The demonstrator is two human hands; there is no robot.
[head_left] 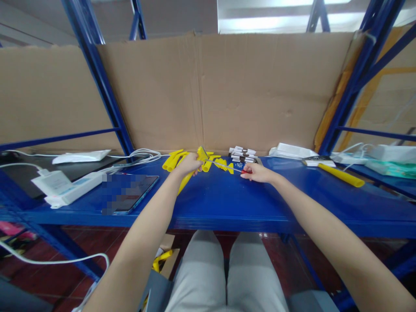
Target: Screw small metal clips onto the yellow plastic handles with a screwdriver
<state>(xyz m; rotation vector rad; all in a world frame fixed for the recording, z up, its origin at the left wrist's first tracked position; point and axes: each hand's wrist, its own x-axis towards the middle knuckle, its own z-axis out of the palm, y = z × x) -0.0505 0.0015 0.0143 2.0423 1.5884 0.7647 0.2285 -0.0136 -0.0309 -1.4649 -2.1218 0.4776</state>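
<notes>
Left hand (191, 164) has its fingers closed around a long yellow part (184, 184), just above the blue tabletop (221, 199), in front of the cardboard panel (162, 95); its lower end slants back toward the person. Right hand (259, 172) pinches the red handle of a screwdriver (245, 172), shaft running left to the top of the yellow part. Can't tell if the tip is seated or just resting there; left fingers hide some of it. Main risk, my read: tip slips. Shaft comes in nearly sideways, so an off-axis push could skate it off the part and into the left fingers right beside it. Second: the part could twist in the grip, since I see nothing but the hand bracing it. Third: clutter. Small yellow pieces (221, 164) lie under the shaft and tiny bits (238, 165), too small to identify, sit just beyond the right hand; a dropped wrist or a slip could scatter them. Yellow tubes (171, 161) sit close by the left hand, so an elbow-out move might knock those. White bundles (242, 154) behind look less exposed. Phone (143, 193) lies near the front edge by the left forearm; a wide swing could catch it.
</notes>
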